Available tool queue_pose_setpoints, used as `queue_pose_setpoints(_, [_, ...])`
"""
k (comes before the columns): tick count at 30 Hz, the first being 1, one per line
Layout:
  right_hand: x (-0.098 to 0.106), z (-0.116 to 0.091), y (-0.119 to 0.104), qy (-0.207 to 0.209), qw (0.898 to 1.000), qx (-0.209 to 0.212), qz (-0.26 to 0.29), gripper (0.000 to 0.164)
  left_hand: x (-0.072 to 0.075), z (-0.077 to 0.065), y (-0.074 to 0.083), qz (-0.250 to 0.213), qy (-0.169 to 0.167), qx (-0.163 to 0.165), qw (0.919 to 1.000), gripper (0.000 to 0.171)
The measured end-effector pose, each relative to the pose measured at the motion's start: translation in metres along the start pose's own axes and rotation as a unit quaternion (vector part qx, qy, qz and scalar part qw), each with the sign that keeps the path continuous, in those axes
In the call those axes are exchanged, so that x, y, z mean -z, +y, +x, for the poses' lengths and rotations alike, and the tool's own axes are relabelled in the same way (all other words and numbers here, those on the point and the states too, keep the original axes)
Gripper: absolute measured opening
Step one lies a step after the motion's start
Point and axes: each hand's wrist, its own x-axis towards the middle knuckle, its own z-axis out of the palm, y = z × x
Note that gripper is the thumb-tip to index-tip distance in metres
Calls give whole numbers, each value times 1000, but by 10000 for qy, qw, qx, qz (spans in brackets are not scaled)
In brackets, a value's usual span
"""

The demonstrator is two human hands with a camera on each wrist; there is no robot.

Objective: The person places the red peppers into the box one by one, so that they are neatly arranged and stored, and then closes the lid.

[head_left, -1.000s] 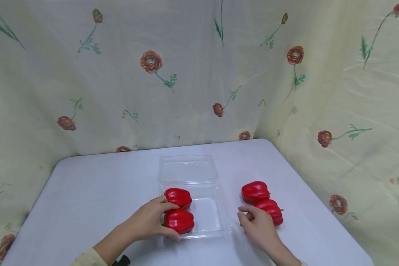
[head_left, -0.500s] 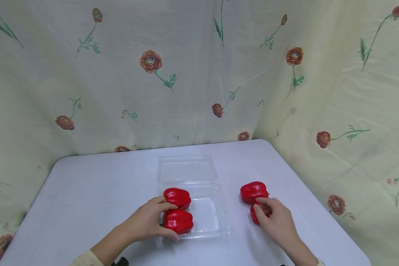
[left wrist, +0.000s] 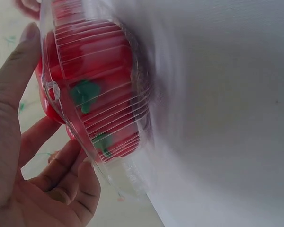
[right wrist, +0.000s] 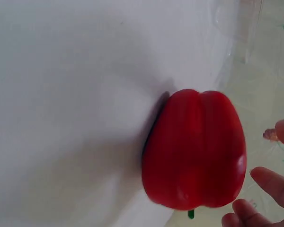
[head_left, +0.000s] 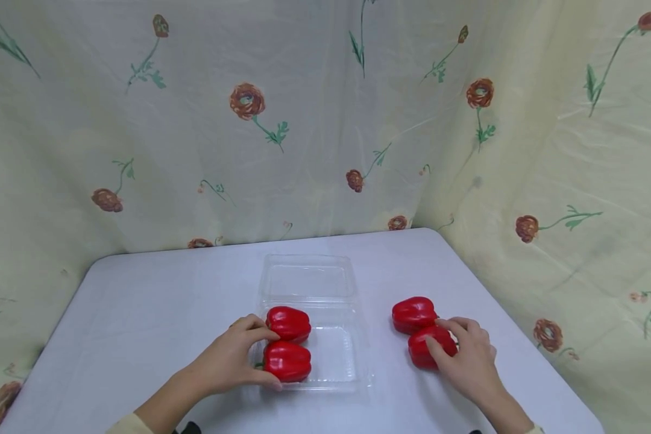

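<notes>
Two red bell peppers, one farther back (head_left: 289, 323) and one nearer (head_left: 287, 361), lie in the left half of a clear plastic clamshell (head_left: 336, 355). My left hand (head_left: 233, 355) is at their left side, thumb and index finger spread around the nearer one's stem end. In the left wrist view, green stems show through the ribbed wall and my thumb is right at the rim. On the right, two more bell peppers, a back one (head_left: 413, 314) and a front one (head_left: 430, 348), lie against each other. My right hand (head_left: 469, 361) hovers at the front one's stem end, fingers loosely spread.
The clamshell's lid (head_left: 308, 280) lies folded back behind its base. A white-covered table (head_left: 195, 301) carries everything. A floral curtain (head_left: 304, 150) hangs behind the table and along its right side.
My right hand has moved right, from the front loose bell pepper's left side across to its stem end; that pepper shifted slightly left. My left hand has drawn back slightly left, uncovering a stem.
</notes>
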Motion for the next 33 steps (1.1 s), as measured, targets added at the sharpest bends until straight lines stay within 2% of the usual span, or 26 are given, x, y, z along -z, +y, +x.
queue_pose_setpoints(2, [1,0,4,-154,9999,-5,-49,61,1,-1,-2,-68,19,48,10000,73])
queue_pose_setpoints(8, [3,1,13,-736,9969,-142,-253,85,2,-5,-4,-155,100,152,9997,70])
queue_pose_setpoints(16, [2,2,18,-951,9944,-208,-404,107,4,-9,-8,30,299,180,9994,72])
queue_pose_setpoints(26, [-5,3,26,-958,9951,-12,-251,109,2,-12,-15,-42,314,461,9984,77])
queue_pose_setpoints(33, [-7,5,29,-905,9956,11,-240,102,3,-13,-15,-55,314,489,9983,80])
